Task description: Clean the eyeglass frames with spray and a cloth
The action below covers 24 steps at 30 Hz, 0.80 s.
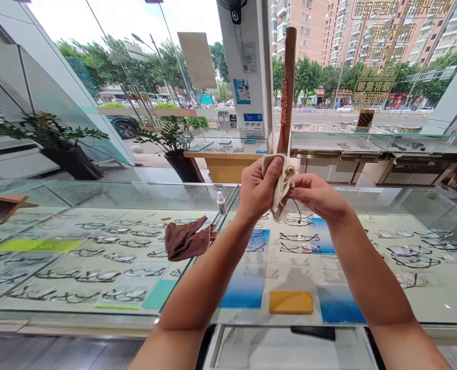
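Above a glass counter, my left hand [257,187] is closed around a beige cloth [279,192] with frayed edges. The cloth is wrapped about the lower part of a long wooden stick [290,56], which stands nearly upright and carries pinkish carved decoration and a red strip. My right hand [316,195] comes in from the other side, its thumb and fingers pinched at the cloth's right edge. What lies between those fingertips is partly hidden. A crumpled brown cloth [185,239] lies on the counter left of my forearms, with a small white bottle [221,203] behind it.
The glass counter [108,198] displays rows of eyeglasses [97,276] beneath its top. A yellow block-like item [290,302] is near its front edge. Further counters [336,144] and potted plants [178,149] stand by the windows.
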{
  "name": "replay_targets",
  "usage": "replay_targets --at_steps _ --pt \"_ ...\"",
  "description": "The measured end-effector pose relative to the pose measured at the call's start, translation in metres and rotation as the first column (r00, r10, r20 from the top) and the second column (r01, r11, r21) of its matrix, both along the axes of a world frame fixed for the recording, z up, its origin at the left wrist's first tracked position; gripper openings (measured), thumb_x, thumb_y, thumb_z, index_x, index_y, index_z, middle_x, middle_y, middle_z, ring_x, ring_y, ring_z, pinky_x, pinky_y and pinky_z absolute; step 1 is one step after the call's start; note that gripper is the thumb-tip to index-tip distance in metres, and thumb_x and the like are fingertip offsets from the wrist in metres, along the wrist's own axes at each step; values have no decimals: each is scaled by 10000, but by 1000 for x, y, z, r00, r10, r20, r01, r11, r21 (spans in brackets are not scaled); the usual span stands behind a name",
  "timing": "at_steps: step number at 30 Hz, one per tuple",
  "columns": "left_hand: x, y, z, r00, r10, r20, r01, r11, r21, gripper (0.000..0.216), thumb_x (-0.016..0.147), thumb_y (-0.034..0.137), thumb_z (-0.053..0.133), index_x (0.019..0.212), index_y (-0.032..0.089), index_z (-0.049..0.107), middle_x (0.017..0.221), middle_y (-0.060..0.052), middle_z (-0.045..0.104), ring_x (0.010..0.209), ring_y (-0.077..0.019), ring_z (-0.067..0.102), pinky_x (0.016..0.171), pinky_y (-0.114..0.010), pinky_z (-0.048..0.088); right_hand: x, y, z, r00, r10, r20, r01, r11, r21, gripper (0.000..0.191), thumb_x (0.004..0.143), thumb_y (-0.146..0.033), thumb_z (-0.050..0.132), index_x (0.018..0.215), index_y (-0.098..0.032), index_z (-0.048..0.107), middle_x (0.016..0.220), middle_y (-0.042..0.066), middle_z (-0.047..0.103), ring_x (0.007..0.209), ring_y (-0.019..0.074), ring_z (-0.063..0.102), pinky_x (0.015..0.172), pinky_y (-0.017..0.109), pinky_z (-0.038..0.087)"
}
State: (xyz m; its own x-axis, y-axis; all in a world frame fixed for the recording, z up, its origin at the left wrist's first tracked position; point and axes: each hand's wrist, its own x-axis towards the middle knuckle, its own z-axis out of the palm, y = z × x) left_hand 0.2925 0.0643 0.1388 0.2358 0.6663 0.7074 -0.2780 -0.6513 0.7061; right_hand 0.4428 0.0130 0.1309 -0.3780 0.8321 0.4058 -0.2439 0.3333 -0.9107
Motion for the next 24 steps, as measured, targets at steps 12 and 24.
replay_targets --at_steps 12,24 --pt "-13 7 11 943 -314 -110 299 945 -136 490 663 551 952 906 191 726 795 -16 720 666 -124 617 621 -242 520 12 -1 2 987 -77 -138 59 990 -130 307 719 -454 934 776 -196 778 772 11 699 745 126 621 787 288 562" --pt "-3 12 5 987 -128 98 148 960 -238 556 843 714 742 686 195 620 585 12 615 544 -107 591 506 -219 465 5 4 -3 984 -85 -155 71 994 -88 326 720 -455 947 744 -204 741 769 -18 615 731 100 546 755 253 517"
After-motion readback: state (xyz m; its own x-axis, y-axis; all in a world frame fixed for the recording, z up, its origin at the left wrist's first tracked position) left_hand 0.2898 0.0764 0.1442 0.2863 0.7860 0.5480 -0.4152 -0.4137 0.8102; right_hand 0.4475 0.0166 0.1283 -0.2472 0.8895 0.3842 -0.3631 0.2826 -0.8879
